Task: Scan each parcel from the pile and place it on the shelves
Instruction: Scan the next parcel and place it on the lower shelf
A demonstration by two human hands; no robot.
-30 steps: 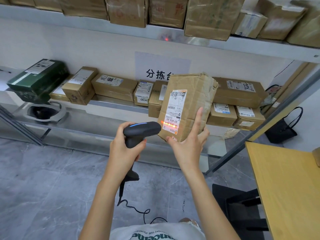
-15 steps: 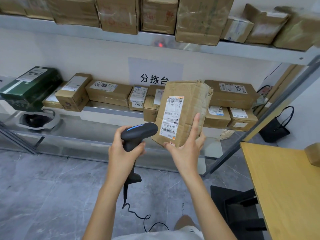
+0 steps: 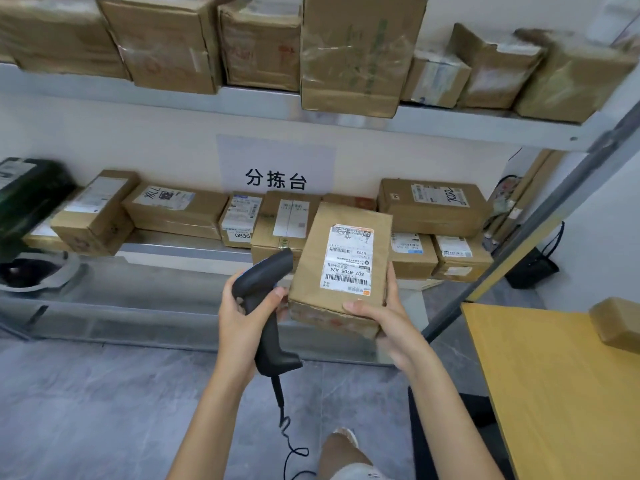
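**Parcel in hand, scanner beside it, shelf ahead**

Head view: right hand (image 3: 388, 327) grips the near end of the parcel (image 3: 341, 268), thumb on the top face, fingers curled under; label faces up. Left hand (image 3: 242, 317) is wrapped round the scanner (image 3: 266, 306) handle, whose nose sits just beside the parcel's left edge and points away from the label. No scan light is visible on the label. The cable (image 3: 287, 427) hangs down toward the floor. The parcel is in the air, near the front of the lower shelf (image 3: 180, 247), which is crowded with boxes along its far side. The upper shelf (image 3: 450, 128) is packed too. A table (image 3: 554, 393) on the right carries another box (image 3: 616, 320).

Risks, judged: a one-handed hold on the end could let the parcel tip and drop. A tight gap on the shelf could make it nudge neighbouring boxes. The dangling cable could snag a leg. If the scan did not register, the parcel gets shelved unlogged.
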